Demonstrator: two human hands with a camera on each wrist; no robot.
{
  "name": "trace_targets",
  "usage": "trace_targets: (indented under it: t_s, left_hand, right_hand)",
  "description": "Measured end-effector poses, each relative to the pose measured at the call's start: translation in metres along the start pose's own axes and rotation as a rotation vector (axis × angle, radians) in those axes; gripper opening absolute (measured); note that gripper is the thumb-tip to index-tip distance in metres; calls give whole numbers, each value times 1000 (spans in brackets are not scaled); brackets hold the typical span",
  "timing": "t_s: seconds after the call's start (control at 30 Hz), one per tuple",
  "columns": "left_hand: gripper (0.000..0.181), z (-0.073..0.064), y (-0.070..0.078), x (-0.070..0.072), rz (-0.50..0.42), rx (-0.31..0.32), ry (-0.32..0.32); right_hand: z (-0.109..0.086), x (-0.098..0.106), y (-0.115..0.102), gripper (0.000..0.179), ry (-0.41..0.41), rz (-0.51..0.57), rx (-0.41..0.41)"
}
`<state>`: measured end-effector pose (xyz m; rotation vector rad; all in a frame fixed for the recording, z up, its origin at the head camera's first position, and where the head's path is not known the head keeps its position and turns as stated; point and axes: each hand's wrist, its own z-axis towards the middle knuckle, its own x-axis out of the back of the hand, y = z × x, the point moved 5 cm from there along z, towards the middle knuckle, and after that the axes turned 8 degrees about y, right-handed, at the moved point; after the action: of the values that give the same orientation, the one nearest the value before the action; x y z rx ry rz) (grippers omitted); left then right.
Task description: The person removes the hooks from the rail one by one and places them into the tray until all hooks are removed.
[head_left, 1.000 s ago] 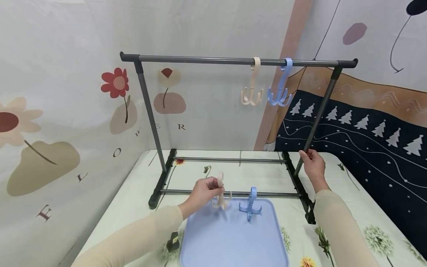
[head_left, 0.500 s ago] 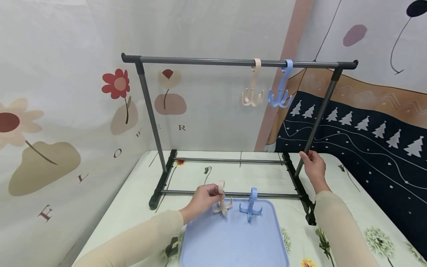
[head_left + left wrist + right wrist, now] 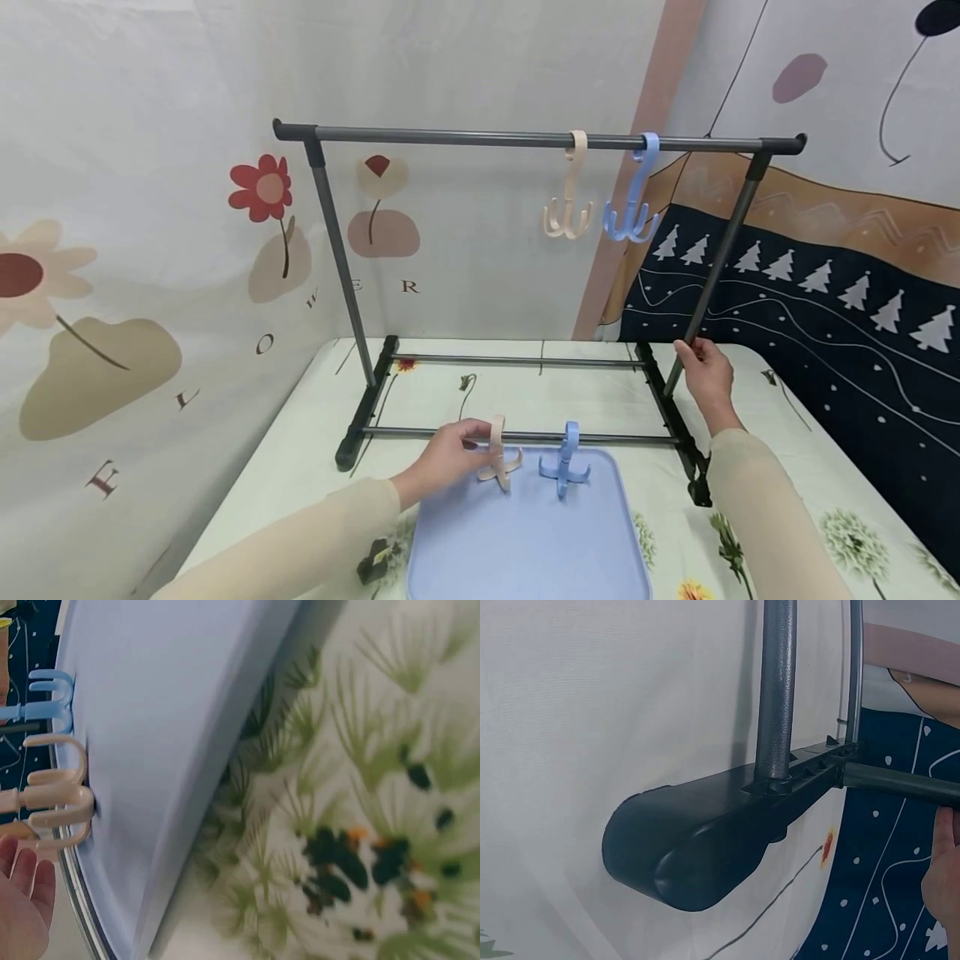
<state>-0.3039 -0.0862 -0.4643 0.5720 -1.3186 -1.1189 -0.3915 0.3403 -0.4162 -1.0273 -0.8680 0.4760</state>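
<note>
A beige four-prong hook [image 3: 498,458] stands upright on its prongs near the far edge of the blue tray [image 3: 525,542]. My left hand [image 3: 444,458] is beside its stem, the fingers loosened and fairly straight; in the left wrist view the fingers [image 3: 26,877] show next to the beige hook [image 3: 56,796]. To its right, a blue four-prong hook [image 3: 564,467] also stands on the tray. My right hand [image 3: 707,377] grips the right upright of the dark metal rack [image 3: 465,136] low down, thumb and fingers around the tube.
Another beige hook [image 3: 570,187] and another blue hook [image 3: 633,192] hang from the rack's top bar, right of its middle. The rack's base bar [image 3: 600,438] runs just behind the tray. Flower-patterned cloth [image 3: 780,517] covers the table; a printed curtain [image 3: 480,250] hangs behind.
My left hand has lowered the beige hook onto the tray and its fingers have loosened from the stem. The right hand stays on the upright.
</note>
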Motion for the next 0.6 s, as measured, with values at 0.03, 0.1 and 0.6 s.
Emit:
trace_targets:
  t_s: [0.03, 0.1, 0.6]
  left_hand:
    - [35, 0, 0, 3, 1, 3, 6]
    - [36, 0, 0, 9, -4, 0, 27]
    - [39, 19, -2, 97, -81, 102, 305]
  right_hand:
    - [-1, 0, -1, 56, 2, -1, 0]
    - [-2, 1, -2, 56, 4, 0, -1]
    - [0, -1, 1, 54, 8, 7, -5]
